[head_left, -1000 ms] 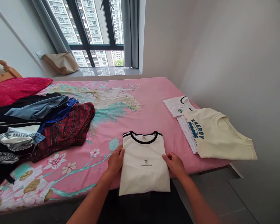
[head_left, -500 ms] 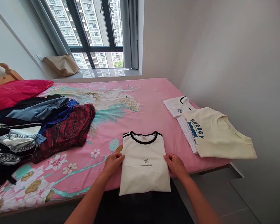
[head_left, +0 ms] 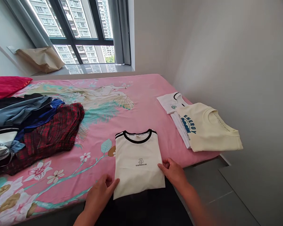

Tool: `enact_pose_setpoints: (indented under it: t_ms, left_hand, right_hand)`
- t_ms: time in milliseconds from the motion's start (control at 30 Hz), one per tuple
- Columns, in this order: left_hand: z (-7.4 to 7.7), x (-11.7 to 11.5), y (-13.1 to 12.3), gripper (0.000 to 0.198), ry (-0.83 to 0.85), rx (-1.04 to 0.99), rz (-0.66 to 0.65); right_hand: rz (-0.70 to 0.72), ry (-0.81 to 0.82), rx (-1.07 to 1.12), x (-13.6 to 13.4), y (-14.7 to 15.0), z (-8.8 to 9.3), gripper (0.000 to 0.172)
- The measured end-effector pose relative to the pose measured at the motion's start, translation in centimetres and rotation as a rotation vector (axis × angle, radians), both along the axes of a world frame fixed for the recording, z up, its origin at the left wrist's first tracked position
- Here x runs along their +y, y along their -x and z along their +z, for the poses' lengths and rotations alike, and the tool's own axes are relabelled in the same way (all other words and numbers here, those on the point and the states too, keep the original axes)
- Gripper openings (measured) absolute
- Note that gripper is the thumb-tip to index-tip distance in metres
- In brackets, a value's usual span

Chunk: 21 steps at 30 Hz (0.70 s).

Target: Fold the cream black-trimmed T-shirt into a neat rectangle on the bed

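A folded white T-shirt (head_left: 138, 171) with a black-trimmed collar and a small chest print lies at the bed's front edge, its lower part hanging over the edge. At its lower left side is my left hand (head_left: 100, 191), thumb and fingers apart, the thumb tip at the cloth. My right hand (head_left: 175, 172) pinches the right side, thumb on top and the other fingers partly hidden. Farther right, a folded cream shirt (head_left: 209, 131) with "ENERGY" lettering overlaps folded white clothes (head_left: 171, 102).
A loose heap of clothes, with red plaid cloth (head_left: 54, 135) on its near side, covers the left of the pink floral bed (head_left: 141, 113). Behind it is a red pillow (head_left: 9, 86). A brown paper bag (head_left: 41, 59) sits on the windowsill. A wall borders the right side.
My left hand has released the T-shirt's left side and moved down toward its lower corner. My right hand stays at the right side. The view has shifted to the right.
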<state>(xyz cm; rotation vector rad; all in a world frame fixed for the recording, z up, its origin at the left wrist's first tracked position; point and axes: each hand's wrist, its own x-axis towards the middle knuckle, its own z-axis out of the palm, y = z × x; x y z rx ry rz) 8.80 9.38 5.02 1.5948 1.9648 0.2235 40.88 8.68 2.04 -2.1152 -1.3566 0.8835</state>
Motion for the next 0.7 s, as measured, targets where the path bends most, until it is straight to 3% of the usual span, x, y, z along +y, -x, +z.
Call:
enact_pose_setpoints:
  t_ms: [100, 167, 233, 300, 400, 533, 700]
  left_hand:
    - [-0.2, -1.8, -0.6, 0.042, 0.039, 0.024, 0.024]
    - [-0.9, -2.6, -1.2, 0.04, 0.069, -0.092, 0.059]
    - [-2.0, -3.5, -1.6, 0.035, 0.129, -0.402, 0.213]
    - [-3.4, -4.6, -2.0, 0.033, 0.232, -0.836, 0.458]
    - [-4.9, -6.4, -2.2, 0.035, 0.359, -1.319, 0.689]
    - [-5.1, -6.9, -2.0, 0.032, 0.4, -1.509, 0.664]
    - [-5.4, -6.8, -2.8, 0.039, 0.458, -1.658, 0.497]
  right_hand:
    - [0.031, 0.049, -0.071, -0.2, 0.4, 0.9, 0.035]
    - [0.05, 0.063, -0.1, 0.0, 0.6, 1.4, 0.035]
    - [0.046, 0.066, -0.078, 0.0, 0.6, 1.4, 0.034]
    - [0.025, 0.053, 0.011, -0.6, 0.5, 0.5, 0.031]
    - [0.022, 0.063, 0.327, -2.2, 0.6, -1.7, 0.038]
    - [0.037, 0.107, 0.763, -4.1, 1.8, -2.7, 0.051]
    - [-0.042, 0.159, 1.053, -5.1, 3.1, -0.7, 0.049]
